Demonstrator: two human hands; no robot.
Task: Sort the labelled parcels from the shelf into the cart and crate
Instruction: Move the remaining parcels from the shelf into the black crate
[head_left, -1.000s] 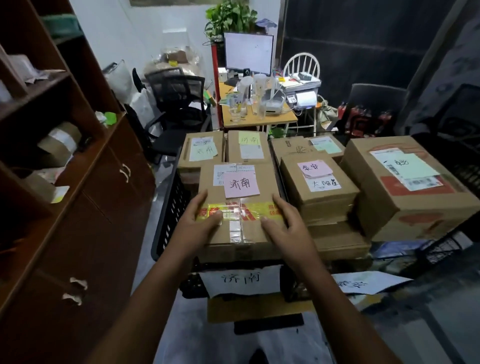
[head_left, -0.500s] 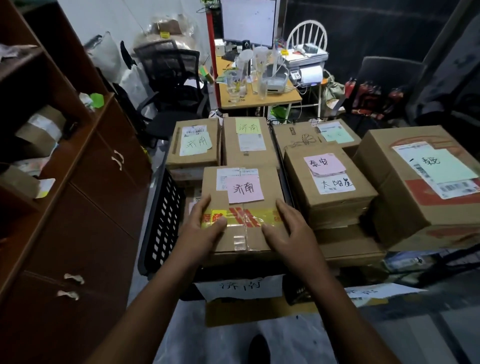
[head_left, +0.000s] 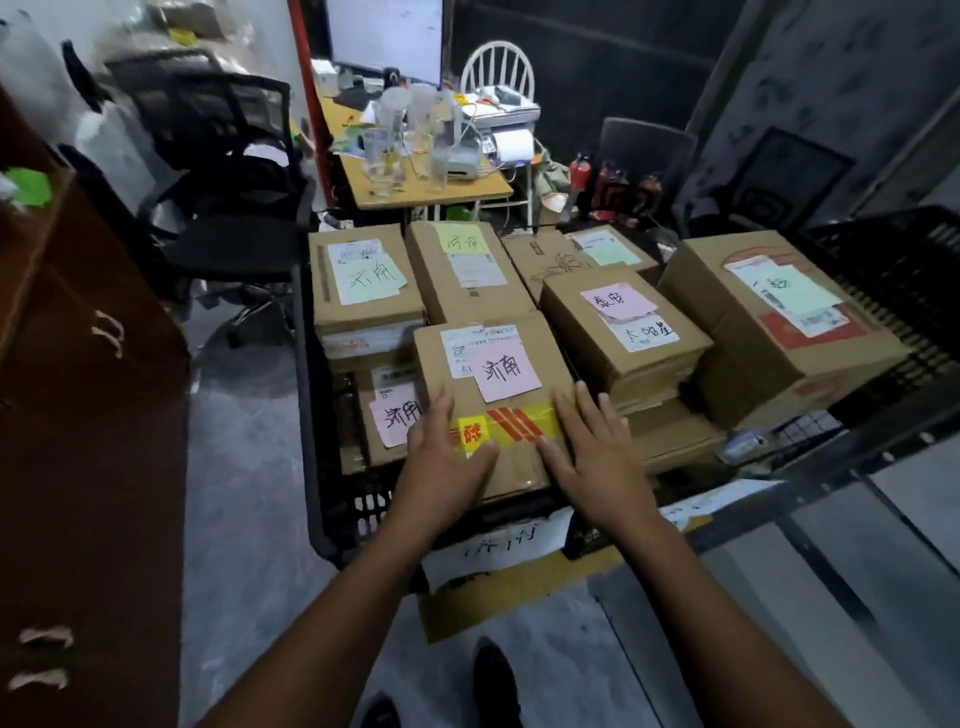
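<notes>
Grip spread on both sides: left hand and right hand lie flat, fingers straight, on the pink-labelled parcel. Parcel sits atop another at the black crate's near end; green-labelled parcels occupy its far end.

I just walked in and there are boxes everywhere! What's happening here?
A person is sorting parcels. The left hand and right hand lie flat on a cardboard parcel with a pink note and yellow tape. It sits in the black crate among other labelled parcels.
</notes>
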